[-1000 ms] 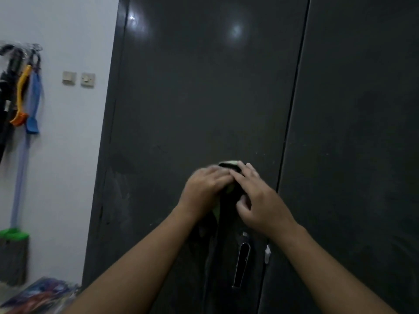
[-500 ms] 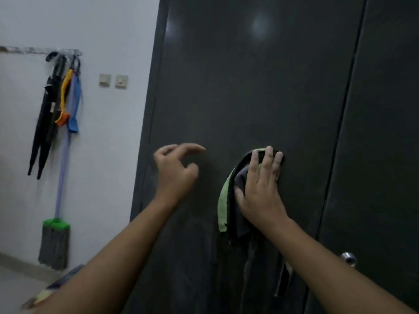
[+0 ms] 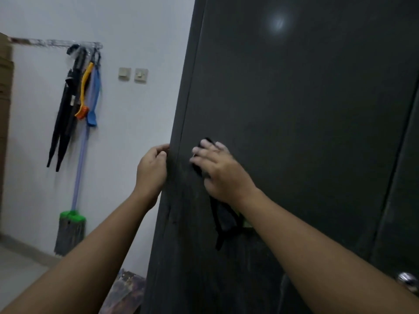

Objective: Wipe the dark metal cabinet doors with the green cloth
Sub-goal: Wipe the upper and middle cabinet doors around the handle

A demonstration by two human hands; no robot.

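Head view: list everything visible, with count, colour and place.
cabinet doors: two, dark grey, centre and right
cloth: one, dark with green edge, pressed on the left door
knob: one, silvery, lower right
wall switches: two, beige, left of the cabinet
rail: one, metallic, upper left wall
umbrellas: seemingly two, black, hanging from the rail
orange brush: one, hanging beside the umbrellas
blue brush: one, hanging beside the orange one
mop: one, lilac handle, green head, against the wall
printed sheet: one, multicoloured, floor
left hand: one, fingers curled at the cabinet's left edge
right hand: one, fingers spread, pressing the cloth
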